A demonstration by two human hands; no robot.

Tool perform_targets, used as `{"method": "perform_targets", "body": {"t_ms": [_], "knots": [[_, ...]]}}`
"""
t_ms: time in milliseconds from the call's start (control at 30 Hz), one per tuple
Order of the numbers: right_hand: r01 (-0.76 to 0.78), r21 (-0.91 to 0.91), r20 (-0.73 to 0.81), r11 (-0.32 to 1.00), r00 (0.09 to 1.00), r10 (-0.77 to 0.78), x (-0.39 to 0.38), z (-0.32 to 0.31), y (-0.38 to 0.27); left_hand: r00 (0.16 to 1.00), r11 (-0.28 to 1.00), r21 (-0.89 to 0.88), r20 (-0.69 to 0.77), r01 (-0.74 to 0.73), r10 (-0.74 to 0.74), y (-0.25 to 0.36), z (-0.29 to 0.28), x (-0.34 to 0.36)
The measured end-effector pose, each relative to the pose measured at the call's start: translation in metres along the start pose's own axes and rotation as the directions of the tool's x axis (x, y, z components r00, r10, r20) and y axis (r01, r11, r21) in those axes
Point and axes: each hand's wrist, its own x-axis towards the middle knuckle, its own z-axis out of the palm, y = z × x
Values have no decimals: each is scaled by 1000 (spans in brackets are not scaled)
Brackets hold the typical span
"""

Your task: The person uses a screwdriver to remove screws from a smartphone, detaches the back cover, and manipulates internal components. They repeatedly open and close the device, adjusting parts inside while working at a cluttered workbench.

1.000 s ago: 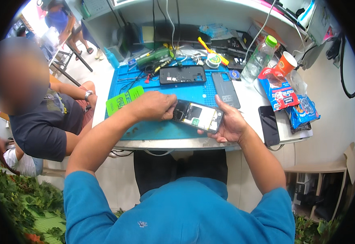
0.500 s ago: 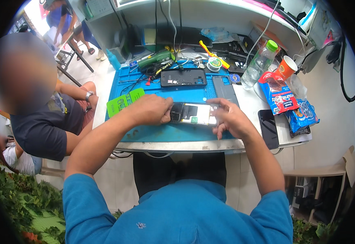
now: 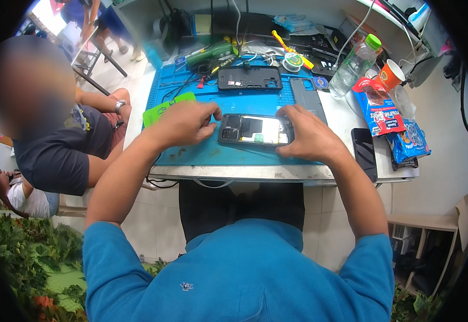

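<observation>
Opened black rectangular phone [image 3: 263, 129] lies on flat blue work mat [image 3: 201, 155]. Bare right hand [image 3: 310, 134] grips its right end, thumb opposite fingers; bare left hand [image 3: 188, 124] just off left end, fingers curled, narrow thumb gap.

head view | left fisheye of two — looks down from above | bench [image 3: 244, 172] near
</observation>
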Motion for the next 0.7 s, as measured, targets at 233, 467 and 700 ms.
{"method": "perform_targets", "body": {"t_ms": [233,467,700], "knots": [[31,-21,63,999,998,-29,2,-3,8,986,953,-253,-62,-166,155,4,-3,5],[50,-61,30,997,998,-48,-3,3,10,979,931,-304,-84,-202,185,8,3,9],[63,-37,10,997,998,-62,-2,4,16,980,932,-304,-41,-197,194,10,3,15]]}}
